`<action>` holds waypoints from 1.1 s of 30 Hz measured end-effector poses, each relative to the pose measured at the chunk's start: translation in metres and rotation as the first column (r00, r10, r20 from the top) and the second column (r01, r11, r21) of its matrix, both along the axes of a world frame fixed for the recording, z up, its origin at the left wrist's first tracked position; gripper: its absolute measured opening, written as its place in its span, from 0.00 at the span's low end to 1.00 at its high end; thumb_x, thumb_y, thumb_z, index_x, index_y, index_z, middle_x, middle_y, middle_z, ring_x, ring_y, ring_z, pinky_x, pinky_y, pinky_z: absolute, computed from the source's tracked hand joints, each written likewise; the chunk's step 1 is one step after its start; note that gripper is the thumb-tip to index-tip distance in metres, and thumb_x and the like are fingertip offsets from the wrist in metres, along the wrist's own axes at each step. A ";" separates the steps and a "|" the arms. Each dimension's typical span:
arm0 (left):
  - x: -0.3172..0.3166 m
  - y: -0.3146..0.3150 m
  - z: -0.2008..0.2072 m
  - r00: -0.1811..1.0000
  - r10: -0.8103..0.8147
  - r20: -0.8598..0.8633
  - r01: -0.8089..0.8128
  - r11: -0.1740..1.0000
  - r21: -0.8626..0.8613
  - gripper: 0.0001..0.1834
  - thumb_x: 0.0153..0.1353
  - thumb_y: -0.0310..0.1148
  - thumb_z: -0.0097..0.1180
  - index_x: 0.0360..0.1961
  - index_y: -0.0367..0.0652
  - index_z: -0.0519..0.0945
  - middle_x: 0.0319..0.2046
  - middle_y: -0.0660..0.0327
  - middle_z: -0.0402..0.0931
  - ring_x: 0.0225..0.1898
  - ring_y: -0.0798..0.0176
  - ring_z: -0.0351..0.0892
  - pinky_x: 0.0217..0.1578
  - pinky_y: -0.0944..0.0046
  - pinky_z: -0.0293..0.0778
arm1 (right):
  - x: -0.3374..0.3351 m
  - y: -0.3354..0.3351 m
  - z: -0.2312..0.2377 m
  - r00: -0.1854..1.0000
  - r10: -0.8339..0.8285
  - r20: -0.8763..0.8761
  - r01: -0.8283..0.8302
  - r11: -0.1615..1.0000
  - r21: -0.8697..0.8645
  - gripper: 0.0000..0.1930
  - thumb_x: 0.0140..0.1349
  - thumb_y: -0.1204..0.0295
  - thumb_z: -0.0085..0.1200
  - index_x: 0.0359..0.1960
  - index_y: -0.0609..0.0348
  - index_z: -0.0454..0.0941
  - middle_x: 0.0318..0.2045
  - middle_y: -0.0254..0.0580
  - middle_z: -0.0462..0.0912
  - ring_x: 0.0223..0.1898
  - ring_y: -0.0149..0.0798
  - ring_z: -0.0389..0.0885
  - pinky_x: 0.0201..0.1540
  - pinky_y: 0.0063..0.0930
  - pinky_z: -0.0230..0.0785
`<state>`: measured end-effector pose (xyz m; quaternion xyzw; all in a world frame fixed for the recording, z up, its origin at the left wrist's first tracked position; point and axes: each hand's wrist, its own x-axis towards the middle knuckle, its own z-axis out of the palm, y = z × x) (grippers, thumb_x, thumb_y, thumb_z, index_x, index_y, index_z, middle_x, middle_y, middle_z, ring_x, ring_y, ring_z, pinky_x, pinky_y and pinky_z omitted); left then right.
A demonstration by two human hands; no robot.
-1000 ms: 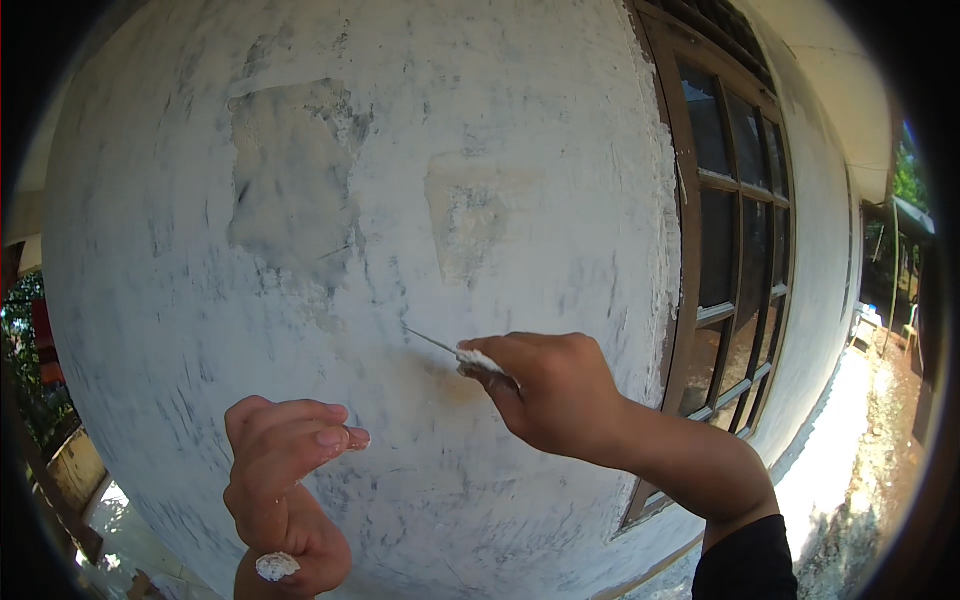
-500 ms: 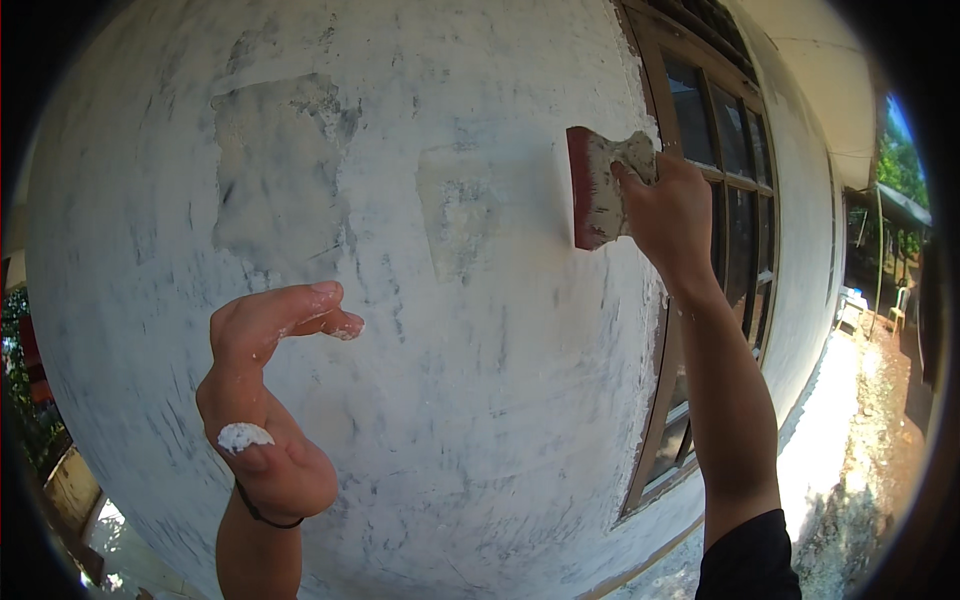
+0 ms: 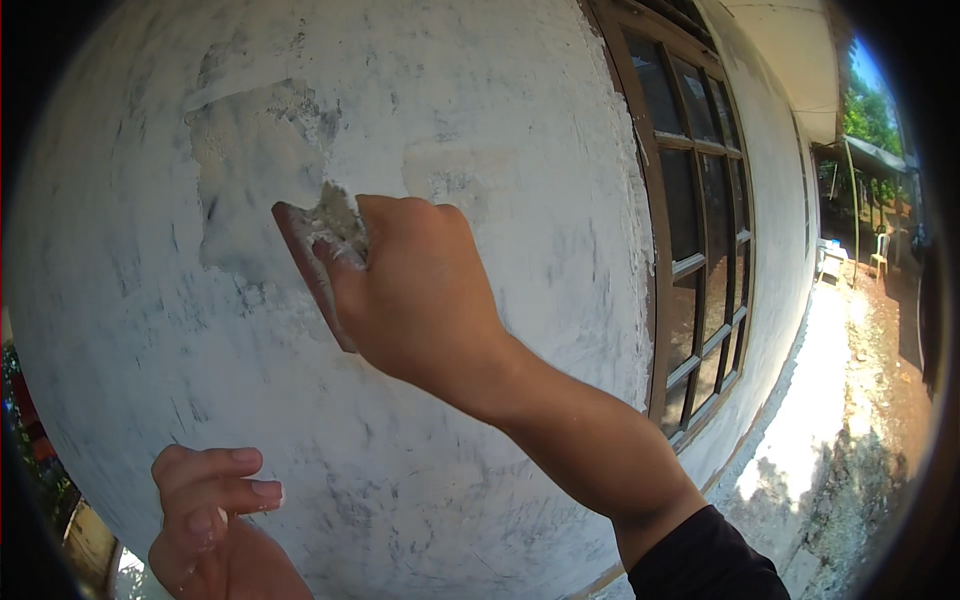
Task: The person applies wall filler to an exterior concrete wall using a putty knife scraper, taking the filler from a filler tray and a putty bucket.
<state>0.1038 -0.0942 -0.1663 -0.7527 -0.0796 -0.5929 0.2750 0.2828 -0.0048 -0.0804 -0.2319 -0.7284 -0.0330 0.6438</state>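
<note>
The scraper (image 3: 303, 262), pinched by the right hand (image 3: 420, 290), is now brought from near the window (image 3: 685, 190) to the wall (image 3: 450, 480) by the grey patch (image 3: 250, 150), so a new spot seems reached, while the left hand (image 3: 205, 520) is held half curled, seemingly empty.

The wall (image 3: 560, 330) spanned the frame from the left to right of centre, with the larger patch (image 3: 250, 150) on it at upper left and the smaller patch (image 3: 470, 175) to that one's right, near upper centre. The scraper (image 3: 340, 218), in the right hand (image 3: 420, 285), lay left of centre before the larger patch's lower right side, while the left hand (image 3: 215, 535) was at lower left, in front of the wall. The window (image 3: 692, 200) sat in the wall at upper right, left of the chair (image 3: 881, 252), which stood on the ground (image 3: 790, 480) near the right edge.
</note>
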 end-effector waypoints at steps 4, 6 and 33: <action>0.010 -0.013 0.000 0.994 0.077 -0.081 -0.075 0.997 0.026 0.35 0.67 0.56 0.19 0.49 0.36 0.70 0.27 0.55 0.77 0.34 0.57 0.75 0.40 0.57 0.72 | 0.073 0.070 0.012 0.963 -0.001 -0.269 -0.035 0.991 -0.130 0.11 0.56 0.70 0.58 0.26 0.70 0.78 0.17 0.52 0.79 0.19 0.45 0.79 0.27 0.35 0.70; 0.037 -0.011 0.005 0.997 0.029 0.065 -0.029 1.000 -0.013 0.37 0.65 0.56 0.20 0.50 0.33 0.69 0.32 0.48 0.75 0.36 0.51 0.75 0.41 0.56 0.70 | 0.115 0.084 0.006 0.935 -0.194 -0.296 0.147 0.974 -0.173 0.10 0.55 0.70 0.59 0.29 0.67 0.81 0.19 0.51 0.80 0.21 0.45 0.80 0.29 0.34 0.71; 0.254 0.094 -0.022 0.993 0.115 0.004 -0.108 0.943 -0.314 0.33 0.67 0.50 0.22 0.48 0.32 0.73 0.42 0.51 0.77 0.39 0.54 0.79 0.45 0.56 0.71 | 0.362 0.085 -0.040 0.952 0.276 -0.135 -0.287 0.639 -0.714 0.13 0.62 0.69 0.48 0.35 0.68 0.79 0.26 0.41 0.80 0.28 0.32 0.78 0.35 0.30 0.71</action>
